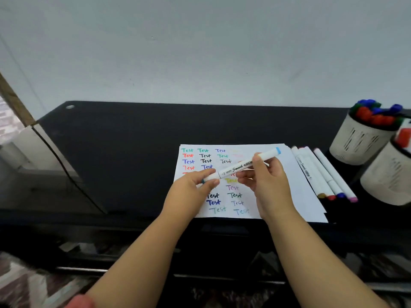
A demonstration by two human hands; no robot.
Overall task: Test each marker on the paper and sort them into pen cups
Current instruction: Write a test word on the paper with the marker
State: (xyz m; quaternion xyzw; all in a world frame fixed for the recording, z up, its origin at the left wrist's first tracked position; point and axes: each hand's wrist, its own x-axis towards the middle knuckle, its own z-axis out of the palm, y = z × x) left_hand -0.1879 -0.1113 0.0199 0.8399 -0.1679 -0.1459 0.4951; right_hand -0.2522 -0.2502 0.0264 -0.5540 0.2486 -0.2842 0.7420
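A white marker (242, 166) with a light blue end cap is held above the white paper (298, 181), which carries several coloured "Test" words. My right hand (268, 181) grips the marker's barrel near the middle. My left hand (195, 185) pinches its lower left end, where a cap sits. Several more white markers (322, 174) lie side by side on the paper's right edge. Two pale pen cups stand at the far right: the back cup (358, 141) holds several red, blue and green capped markers, the front cup (387, 176) is partly cut off.
Everything rests on a black desk (133, 141) against a pale wall. A cardboard panel (13, 98) and a grey box stand at the left. Patterned floor shows below the desk's front edge.
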